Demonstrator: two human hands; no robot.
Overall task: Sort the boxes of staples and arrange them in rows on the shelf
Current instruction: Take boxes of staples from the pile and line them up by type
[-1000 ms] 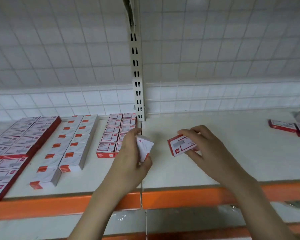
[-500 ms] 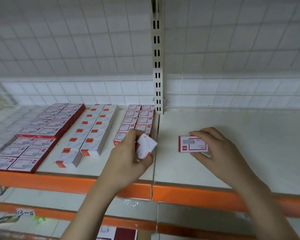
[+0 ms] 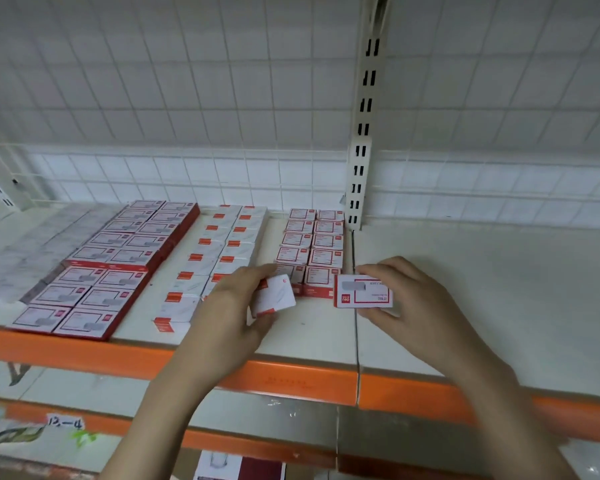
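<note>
My left hand holds a small white staple box with orange trim, tilted, just above the shelf. My right hand pinches a red-and-white staple box by its top and bottom edges, its printed face toward me, right beside the front of the small red-bordered rows. To the left lie two rows of white boxes with orange tabs and a block of larger red-edged boxes.
A slotted upright post stands at the back between shelf sections, with wire grid panels behind. An orange front rail edges the shelf. A lower shelf shows below, with a handwritten label and a red-and-white pack.
The view swung left and both hands travelled left along the shelf. The red-and-white box in my right hand now sits next to the red-bordered rows; my left hand still holds its box.
</note>
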